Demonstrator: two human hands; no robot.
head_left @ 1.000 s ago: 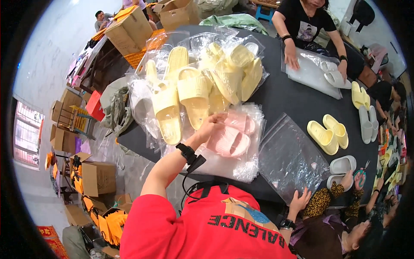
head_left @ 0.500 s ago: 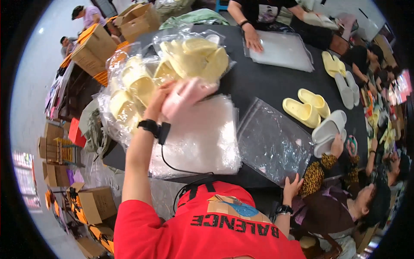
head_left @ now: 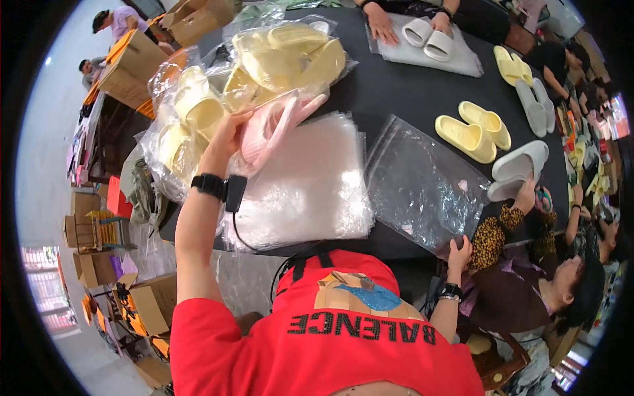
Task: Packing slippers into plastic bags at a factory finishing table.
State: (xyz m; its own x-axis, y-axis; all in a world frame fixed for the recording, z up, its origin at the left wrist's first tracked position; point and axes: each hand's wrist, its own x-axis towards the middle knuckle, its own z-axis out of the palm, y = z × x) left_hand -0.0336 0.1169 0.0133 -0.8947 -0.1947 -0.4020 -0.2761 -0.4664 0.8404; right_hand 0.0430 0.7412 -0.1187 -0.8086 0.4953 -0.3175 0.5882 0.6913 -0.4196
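My left hand (head_left: 229, 134) is closed round the edge of a pair of pink slippers (head_left: 267, 132), with clear film showing along their upper side. It holds them over the left edge of a stack of clear plastic bags (head_left: 310, 178), against a heap of bagged yellow slippers (head_left: 290, 59). At the table's front edge, my right hand (head_left: 459, 253) grips the near corner of a single clear bag (head_left: 422, 178) lying flat. Its fingertips are partly hidden, and the bag looks flat apart from small pale bits on it.
Unbagged yellow slippers (head_left: 472, 132) lie right of the single bag. A co-worker's hand (head_left: 524, 197) holds grey slippers (head_left: 518, 168) near my right hand. Across the dark table (head_left: 370, 86), another person's hands touch white slippers (head_left: 429, 38) on stacked bags. Cartons (head_left: 148, 303) stand at left.
The pink slippers have tilted more upright in my left hand, near the heap. My right hand stays at the bag's corner. White slippers now sit on the far stack.
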